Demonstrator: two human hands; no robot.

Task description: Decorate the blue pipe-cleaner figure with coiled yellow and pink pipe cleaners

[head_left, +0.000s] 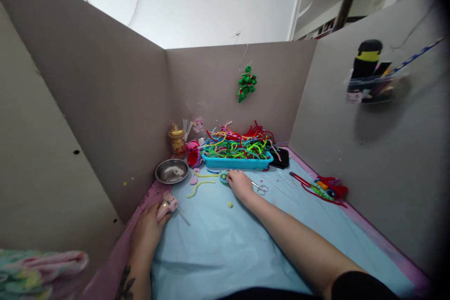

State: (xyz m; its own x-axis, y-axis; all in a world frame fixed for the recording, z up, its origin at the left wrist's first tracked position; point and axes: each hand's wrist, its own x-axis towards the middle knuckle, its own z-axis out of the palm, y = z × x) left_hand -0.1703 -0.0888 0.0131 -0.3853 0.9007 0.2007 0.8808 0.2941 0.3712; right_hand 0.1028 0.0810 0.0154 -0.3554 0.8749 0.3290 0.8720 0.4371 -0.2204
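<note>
Left hand wrapped round hard pink glue gun, front sticking out past fingers. Right hand over right edge of small round blue-green piece, yellow centre; pinch or touch, can't tell. Piece sits on blue sheet, near smooth plastic tray heaped with fuzzy, bendy stems.

Grey partitions, white wall
</note>
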